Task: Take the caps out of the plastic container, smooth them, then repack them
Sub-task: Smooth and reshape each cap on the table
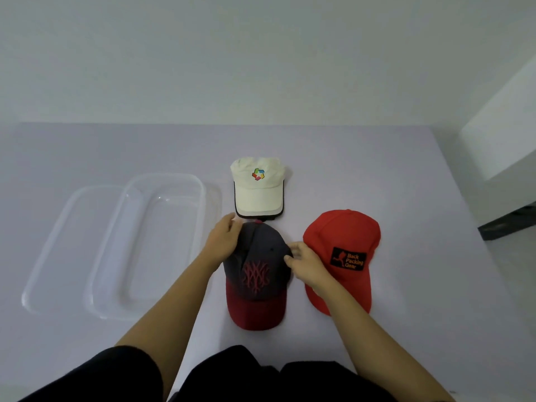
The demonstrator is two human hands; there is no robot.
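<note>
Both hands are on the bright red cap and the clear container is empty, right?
Not quite: the head view shows the left hand and right hand on the dark grey cap, beside the bright red cap. The clear container is empty.

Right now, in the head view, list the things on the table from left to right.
The clear lid, clear container, dark cap, red cap. I left out the white cap: it sits behind the dark cap.
</note>
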